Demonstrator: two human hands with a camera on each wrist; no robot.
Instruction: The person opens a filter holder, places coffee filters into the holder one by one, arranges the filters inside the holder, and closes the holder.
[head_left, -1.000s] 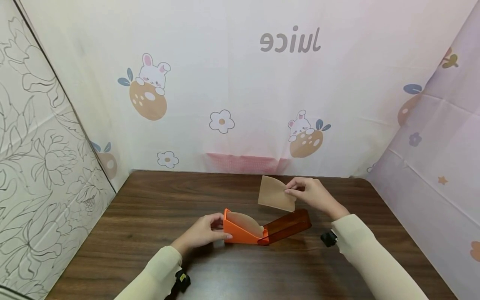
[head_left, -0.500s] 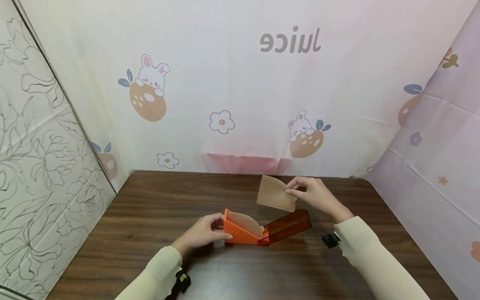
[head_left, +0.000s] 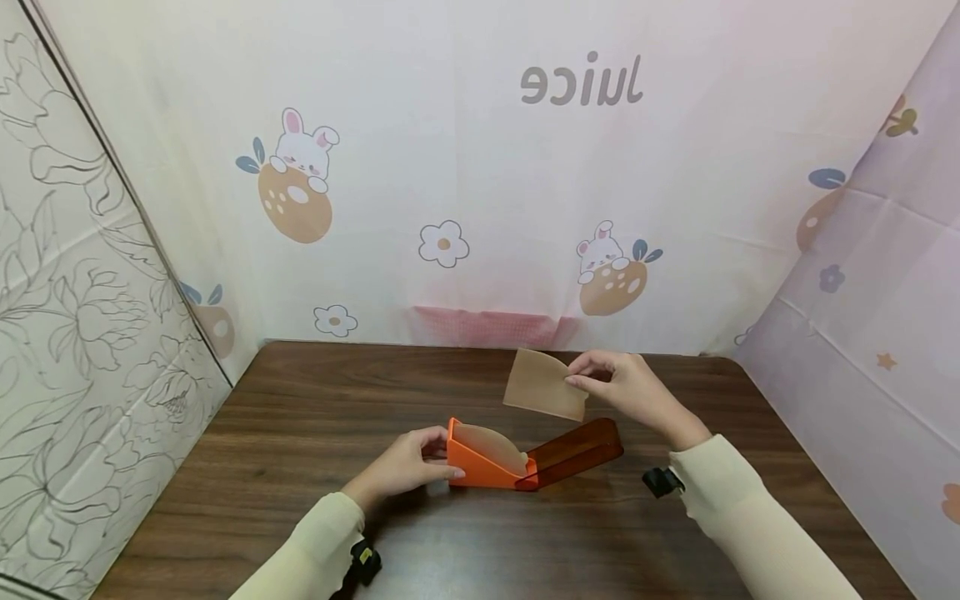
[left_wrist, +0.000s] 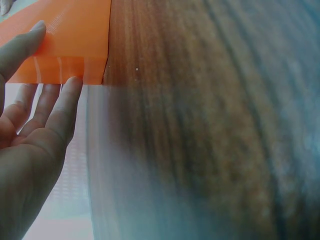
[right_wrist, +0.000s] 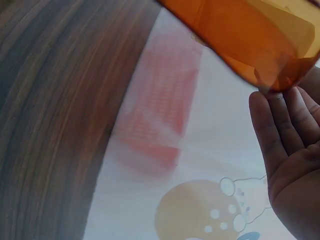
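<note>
An orange coffee filter holder stands on the table in the head view, its brown see-through lid swung out to the right. Tan paper filters sit upright inside it. My left hand holds the holder's left end; in the left wrist view the thumb lies on one orange face, the fingers at the end wall. Above and behind the lid, my right hand pinches a tan coffee filter by its curved right side. The lid covers part of that grip in the right wrist view.
The dark wooden table meets a printed white curtain along its back edge. Patterned curtains also hang at the left and right sides. A small black wrist camera is below the right sleeve, another by the left sleeve.
The right hand and its coffee filter have shifted slightly left, the filter a little upward too. Left hand, holder and lid have stayed where they were.
</note>
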